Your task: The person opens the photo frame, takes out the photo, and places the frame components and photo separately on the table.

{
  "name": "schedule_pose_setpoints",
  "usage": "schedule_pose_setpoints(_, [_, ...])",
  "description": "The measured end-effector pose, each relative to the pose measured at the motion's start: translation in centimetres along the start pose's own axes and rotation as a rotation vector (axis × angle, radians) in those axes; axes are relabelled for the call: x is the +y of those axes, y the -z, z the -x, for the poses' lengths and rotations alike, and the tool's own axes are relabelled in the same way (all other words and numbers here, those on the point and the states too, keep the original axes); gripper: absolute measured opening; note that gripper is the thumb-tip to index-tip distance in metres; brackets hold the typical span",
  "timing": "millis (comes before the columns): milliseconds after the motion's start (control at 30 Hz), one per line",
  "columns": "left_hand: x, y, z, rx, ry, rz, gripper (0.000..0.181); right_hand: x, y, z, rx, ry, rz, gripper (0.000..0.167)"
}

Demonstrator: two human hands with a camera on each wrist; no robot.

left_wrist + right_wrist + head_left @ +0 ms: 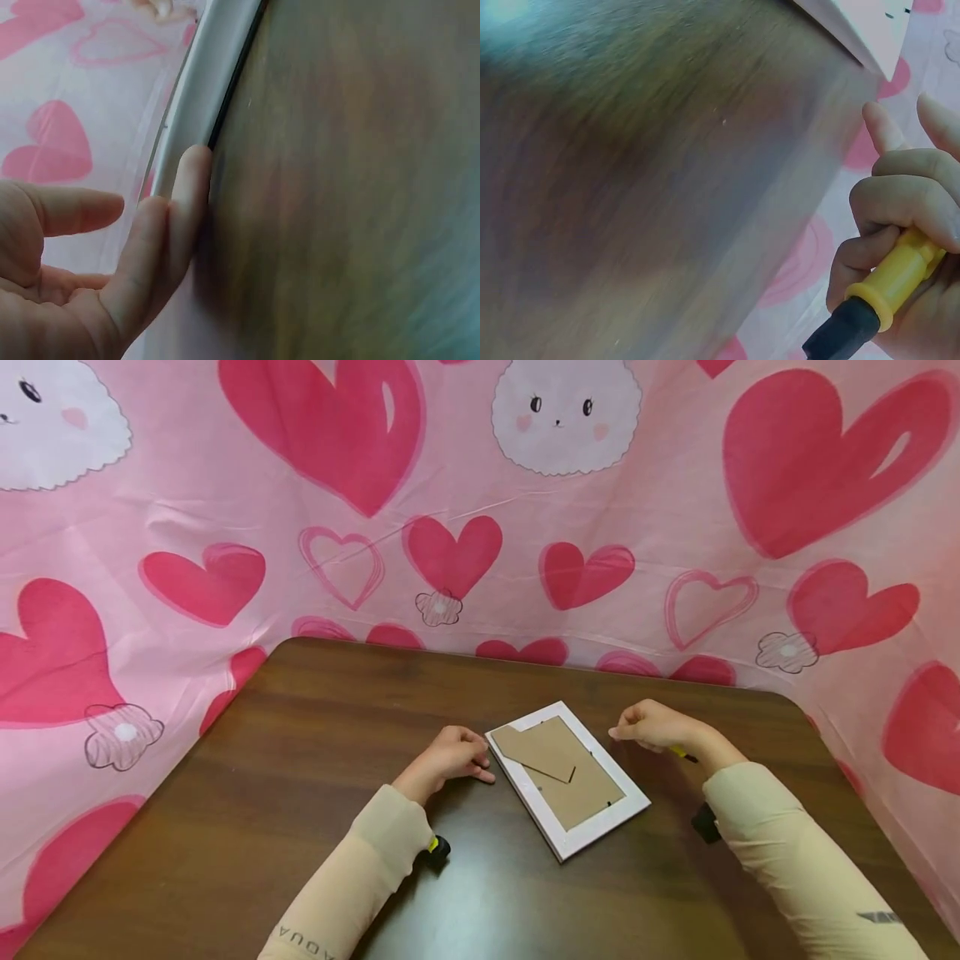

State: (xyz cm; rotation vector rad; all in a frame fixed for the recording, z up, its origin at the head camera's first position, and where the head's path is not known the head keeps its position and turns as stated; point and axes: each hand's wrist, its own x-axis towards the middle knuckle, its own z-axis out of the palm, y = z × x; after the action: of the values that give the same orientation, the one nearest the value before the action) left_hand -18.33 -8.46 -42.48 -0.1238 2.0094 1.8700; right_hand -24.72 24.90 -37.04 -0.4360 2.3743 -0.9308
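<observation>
A white picture frame (600,817) lies back side up on the dark wooden table, its brown backing board (566,806) showing. A brown stand flap crosses the board, and small dark tabs sit along its edge. My left hand (450,756) is at the frame's left corner. In the left wrist view, fingertips (196,161) of that hand touch the frame's side, with the thumb apart. To the right of the frame and clear of it is my right hand (660,727). Its lower fingers curl round a yellow tool with a black end (896,277); the tool's other end is hidden.
The brown table (337,718) has its far edge against a pink cloth (465,468) printed with hearts. The cloth also hangs along both sides. A small black-and-yellow device (439,848) sits at the left wrist, and a dark one (706,823) at the right.
</observation>
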Motion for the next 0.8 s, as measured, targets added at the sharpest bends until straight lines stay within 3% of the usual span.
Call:
schedule_pose_setpoints(367, [0.0,-0.9,-0.3,0.003,0.061,0.09,0.013,-1.3,-1.0,-3.6,-0.031,-0.006,0.041,0.027])
schedule_pose_setpoints(533, [0.7,-1.0,-0.9,-0.002,0.09,0.081,0.014,-1.3,-1.4,-3.7,-0.038,-0.007,0.016,0.037])
schedule_pose_setpoints(800, [1.3,-1.1,-2.4,-0.028,0.129,0.082,0.014,-0.7,-1.4,-3.5,-0.031,-0.052,0.005,0.036])
